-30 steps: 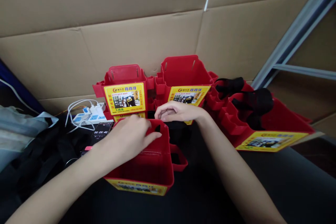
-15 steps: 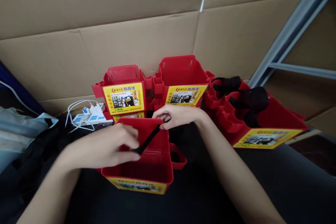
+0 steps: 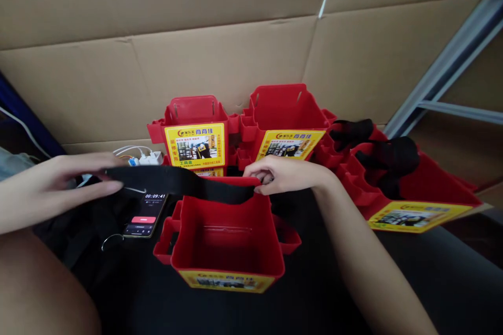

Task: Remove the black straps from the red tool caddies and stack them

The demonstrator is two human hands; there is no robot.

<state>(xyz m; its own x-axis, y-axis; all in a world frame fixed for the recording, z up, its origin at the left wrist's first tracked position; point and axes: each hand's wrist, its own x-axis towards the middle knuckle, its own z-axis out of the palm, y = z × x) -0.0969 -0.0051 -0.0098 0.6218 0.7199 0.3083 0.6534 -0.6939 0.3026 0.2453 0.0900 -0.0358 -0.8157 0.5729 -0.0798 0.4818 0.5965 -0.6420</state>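
Observation:
In front of me stands a red plastic tool box (image 3: 228, 251) with side pockets and a yellow label on its front. A black strap (image 3: 173, 180) stretches across its rear edge, out to the left. My left hand (image 3: 74, 183) pinches the strap's free end between thumb and fingers, well left of the box. With curled fingers, my right hand (image 3: 281, 175) grips the strap at the box's back right corner. The strap's end behind those fingers is hidden.
Behind are stacked red boxes (image 3: 196, 110) and another red box (image 3: 279, 107). Boxes with black straps (image 3: 401, 157) stand right. A lit phone (image 3: 147, 214) lies left, near a white power strip (image 3: 151, 158) with cables. Cardboard (image 3: 220, 63) lines the back; a metal frame (image 3: 440, 73) rises right.
My left hand has moved left from over the box, drawing the strap out long. The right hand stays at the box's back corner. The phone and the box's left pocket have come into view.

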